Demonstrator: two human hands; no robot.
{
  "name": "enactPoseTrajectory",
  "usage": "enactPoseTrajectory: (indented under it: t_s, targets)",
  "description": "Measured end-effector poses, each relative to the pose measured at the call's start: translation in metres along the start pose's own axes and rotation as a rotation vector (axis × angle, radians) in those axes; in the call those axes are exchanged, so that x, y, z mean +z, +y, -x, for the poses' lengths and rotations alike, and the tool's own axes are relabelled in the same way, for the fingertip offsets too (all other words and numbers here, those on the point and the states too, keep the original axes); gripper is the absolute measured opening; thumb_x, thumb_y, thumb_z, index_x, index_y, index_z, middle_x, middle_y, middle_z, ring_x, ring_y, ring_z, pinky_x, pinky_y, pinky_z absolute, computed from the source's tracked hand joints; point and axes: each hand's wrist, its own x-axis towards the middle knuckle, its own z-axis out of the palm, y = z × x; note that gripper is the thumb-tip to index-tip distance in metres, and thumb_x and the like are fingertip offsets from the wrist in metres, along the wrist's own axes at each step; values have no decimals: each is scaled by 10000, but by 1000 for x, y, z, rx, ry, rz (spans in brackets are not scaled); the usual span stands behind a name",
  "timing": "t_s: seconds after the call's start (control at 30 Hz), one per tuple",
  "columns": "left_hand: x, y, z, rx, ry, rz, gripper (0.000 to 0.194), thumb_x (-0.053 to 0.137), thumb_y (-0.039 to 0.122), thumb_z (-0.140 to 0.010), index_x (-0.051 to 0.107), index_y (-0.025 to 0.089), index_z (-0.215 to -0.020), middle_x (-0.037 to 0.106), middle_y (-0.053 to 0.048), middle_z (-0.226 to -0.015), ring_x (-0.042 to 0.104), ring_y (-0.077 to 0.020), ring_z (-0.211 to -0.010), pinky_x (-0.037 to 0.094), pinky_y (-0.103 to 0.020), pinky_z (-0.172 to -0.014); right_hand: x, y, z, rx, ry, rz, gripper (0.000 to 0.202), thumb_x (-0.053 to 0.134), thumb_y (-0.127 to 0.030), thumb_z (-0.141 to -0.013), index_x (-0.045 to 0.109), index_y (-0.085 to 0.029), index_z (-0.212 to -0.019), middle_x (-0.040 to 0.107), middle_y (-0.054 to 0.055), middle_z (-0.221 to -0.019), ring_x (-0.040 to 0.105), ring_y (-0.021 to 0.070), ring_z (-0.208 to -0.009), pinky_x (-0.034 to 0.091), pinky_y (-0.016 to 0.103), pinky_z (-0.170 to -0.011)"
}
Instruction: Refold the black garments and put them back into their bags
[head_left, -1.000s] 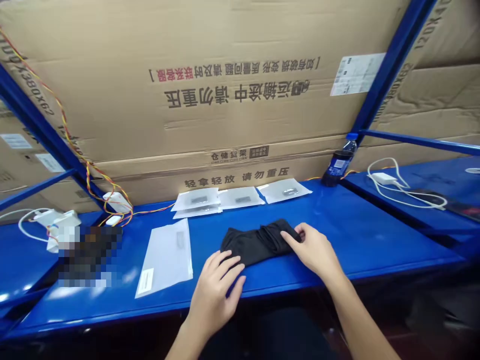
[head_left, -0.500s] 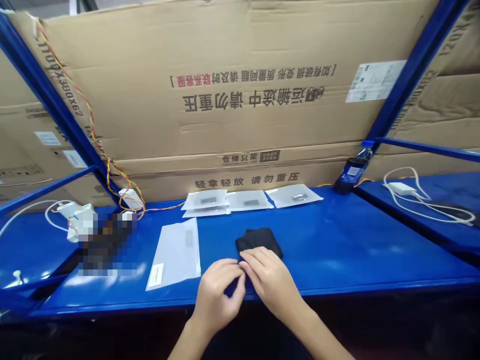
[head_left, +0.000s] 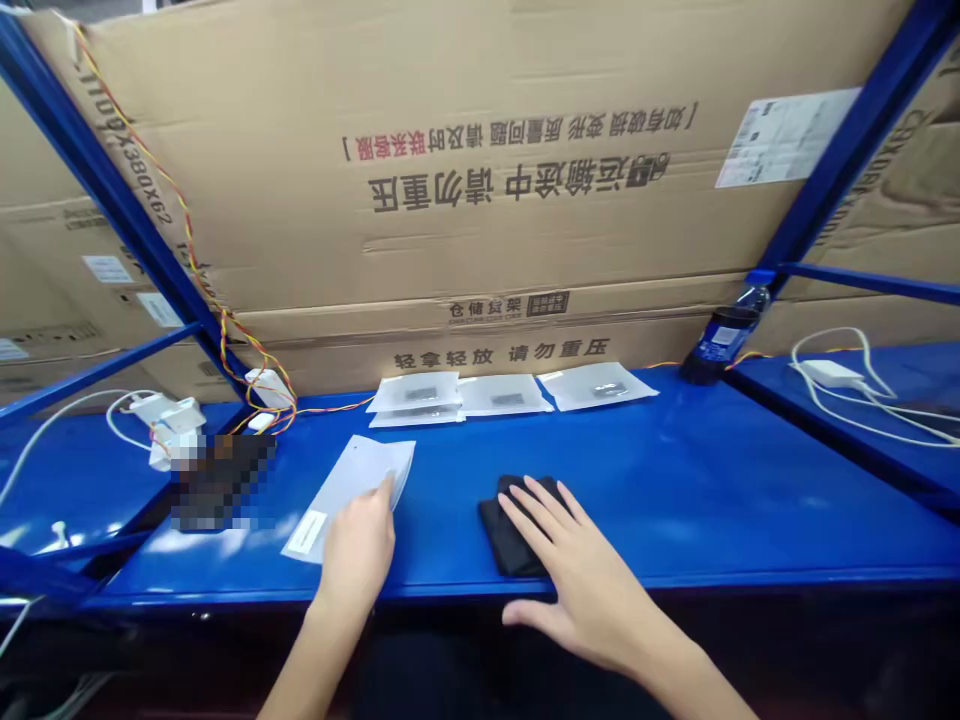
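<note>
In front of both hands, on the blue shelf [head_left: 712, 500]: a folded black cloth [head_left: 508, 545] and a frosted bag [head_left: 346, 480].
Left hand [head_left: 360, 545]: fingers curled, the extended index finger touching the frosted bag near its right edge; the thumb is hidden, so whether it pinches the film cannot be told.
Right hand [head_left: 574, 565]: palm down, fingers spread over the black cloth, thumb out to the side and off it.
Black cloth: folded into a compact bundle, partly under the right fingers, to the right of the left hand.
Frosted bag: slanted under the left fingertip, its white label [head_left: 307, 532] just left of that hand.
Small bags [head_left: 506, 386]: four, beyond both hands along the cardboard [head_left: 525, 240], dark items inside.
Bottle [head_left: 718, 345]: dark contents, blue cap, beyond and right of the right hand.
Dark object [head_left: 221, 485]: pixelated, left of the left hand, near white plugs [head_left: 171, 425].
</note>
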Motion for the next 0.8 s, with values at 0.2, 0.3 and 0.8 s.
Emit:
enactPoseTrajectory:
  t_s: [0.2, 0.3, 0.8]
  targets:
    - [-26, 4, 14, 257, -163, -2, 708, 367, -100, -768, 728, 256, -1262, 791, -73, -1224, 812, -250, -909, 621, -295, -731, 9, 5, 36, -152, 260, -197, 729, 494, 4, -905, 480, -256, -1586, 670, 97, -1451, 567, 293, -1419, 469, 542, -1194]
    - [-33, 9, 13, 309, -150, 4, 689, 379, -90, -798, 729, 247, -1286, 703, -52, -1415, 772, -245, -1121, 626, -320, -923, 7, 2, 32, 248, 524, -571, 444, 530, -178, -1003, 663, -239, -1423, 735, 99, -1346, 675, 295, -1292, 578, 469, -1084]
    - [-32, 56, -10, 655, 26, 627, 652, 655, 142, -849, 592, 242, -1490, 612, -67, -1520, 613, -274, -1382, 526, -415, -1164, -10, -25, -27, -417, 619, -84, 432, 464, -58, -1037, 617, -129, -1435, 727, 160, -1332, 593, 291, -1391, 534, 529, -1146]
